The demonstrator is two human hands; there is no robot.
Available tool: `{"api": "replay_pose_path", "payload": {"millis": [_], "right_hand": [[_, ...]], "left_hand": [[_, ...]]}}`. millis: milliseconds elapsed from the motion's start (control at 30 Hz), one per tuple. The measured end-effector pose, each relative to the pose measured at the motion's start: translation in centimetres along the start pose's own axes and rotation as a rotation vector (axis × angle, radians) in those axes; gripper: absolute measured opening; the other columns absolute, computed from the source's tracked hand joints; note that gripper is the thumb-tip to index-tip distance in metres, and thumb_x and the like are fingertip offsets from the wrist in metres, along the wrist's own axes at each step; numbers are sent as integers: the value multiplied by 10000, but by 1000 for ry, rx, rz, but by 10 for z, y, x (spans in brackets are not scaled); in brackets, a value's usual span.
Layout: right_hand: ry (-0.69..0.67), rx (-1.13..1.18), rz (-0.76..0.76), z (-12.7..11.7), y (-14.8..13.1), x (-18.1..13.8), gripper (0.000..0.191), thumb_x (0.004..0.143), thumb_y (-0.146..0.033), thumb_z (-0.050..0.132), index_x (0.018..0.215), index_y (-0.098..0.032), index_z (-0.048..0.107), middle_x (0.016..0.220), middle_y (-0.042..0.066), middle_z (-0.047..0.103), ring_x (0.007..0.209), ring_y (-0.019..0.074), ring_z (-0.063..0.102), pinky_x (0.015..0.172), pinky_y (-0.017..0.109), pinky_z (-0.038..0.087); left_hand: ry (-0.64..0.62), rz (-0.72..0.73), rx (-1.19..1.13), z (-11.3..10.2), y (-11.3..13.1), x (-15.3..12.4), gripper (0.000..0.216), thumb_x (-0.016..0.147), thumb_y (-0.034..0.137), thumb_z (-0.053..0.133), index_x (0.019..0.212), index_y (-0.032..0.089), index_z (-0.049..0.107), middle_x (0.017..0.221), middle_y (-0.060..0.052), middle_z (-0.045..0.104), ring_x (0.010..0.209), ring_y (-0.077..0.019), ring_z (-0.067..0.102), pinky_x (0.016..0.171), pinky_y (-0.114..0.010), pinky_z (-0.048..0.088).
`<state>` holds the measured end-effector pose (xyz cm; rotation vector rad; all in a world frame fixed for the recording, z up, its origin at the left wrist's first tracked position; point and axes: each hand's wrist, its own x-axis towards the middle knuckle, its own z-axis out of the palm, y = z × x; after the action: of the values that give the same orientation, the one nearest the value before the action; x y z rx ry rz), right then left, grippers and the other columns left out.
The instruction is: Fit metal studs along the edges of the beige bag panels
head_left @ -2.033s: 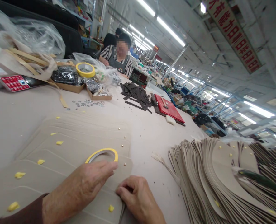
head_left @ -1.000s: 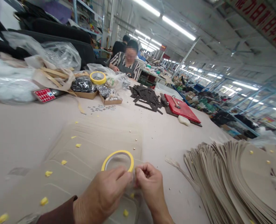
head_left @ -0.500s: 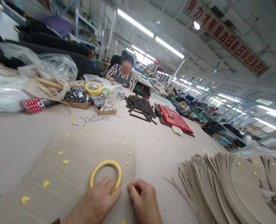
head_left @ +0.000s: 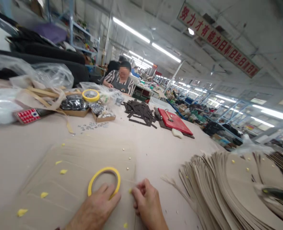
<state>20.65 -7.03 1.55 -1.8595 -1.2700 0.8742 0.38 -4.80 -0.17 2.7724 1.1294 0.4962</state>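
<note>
A roll of yellow tape [head_left: 91,183] stands tilted on the beige fabric sheets [head_left: 84,153], and my left hand [head_left: 97,204] grips its near edge, fingers inside the ring. Just to the right, my right hand [head_left: 147,201] is pinched at the fabric's right edge. A tiny bit of yellow tape [head_left: 130,190] shows at its fingertips. Other yellow tape pieces [head_left: 44,195] are stuck along the left of the fabric. Small metal studs [head_left: 129,158] sit in a row near its upper right edge.
A fanned stack of beige fabric pieces [head_left: 203,188] fills the right side. Farther back lie a red pad [head_left: 176,123] with a hammer [head_left: 168,115], dark strips [head_left: 139,110] and small boxes of hardware [head_left: 103,117]. A person [head_left: 119,78] sits across the table.
My right fingertips have lifted slightly, and a bit of yellow tape now shows at them. My left hand keeps its grip on the tape roll. The whole view has shifted a little.
</note>
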Motion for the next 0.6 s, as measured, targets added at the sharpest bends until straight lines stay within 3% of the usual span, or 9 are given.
{"api": "replay_pose_path", "payload": {"millis": [67,167,233,333,433,600], "right_hand": [[-75,95,74,-3,-6,-7,272,827,-450,561,816,-180,595,602,9,613,487,139,527,480,247,413],[-31,-40,-70,-1,-5,-15,258,849,-379,564,782,-160,682,689,55,682,645,173,621,616,273,453],[38,-213,-221,4,-3,-17,233,884,-288,548,779,-166,716,747,71,721,723,195,660,681,291,447],[90,-353,-322,10,-3,-13,217,911,-189,545,793,-168,726,775,64,744,729,195,681,698,291,439],[79,-367,-268,11,-12,-7,196,896,-145,582,773,-165,733,783,60,758,723,188,685,697,281,436],[-93,-281,-135,0,-29,-14,183,850,-175,620,742,-156,767,727,44,755,697,168,669,645,253,416]], "left_hand": [[-118,-56,-34,-7,3,3,483,806,-108,398,1015,213,691,1007,-72,651,920,-282,641,821,-427,596],[-168,-69,-59,-11,4,4,494,826,-106,375,1033,204,697,1011,-82,648,955,-283,643,854,-454,600],[-91,-38,-62,-10,0,2,459,837,-103,387,1011,194,691,974,-74,641,913,-263,645,820,-405,595],[143,16,-55,-7,-15,1,390,831,-99,413,966,171,660,943,-63,620,863,-247,627,761,-358,555],[322,-17,-13,-10,-35,4,370,847,-95,413,982,160,644,944,-64,610,880,-251,600,764,-357,505],[343,-75,54,-19,-47,11,375,838,-114,403,939,154,645,890,-66,606,843,-256,583,733,-354,471]]}}
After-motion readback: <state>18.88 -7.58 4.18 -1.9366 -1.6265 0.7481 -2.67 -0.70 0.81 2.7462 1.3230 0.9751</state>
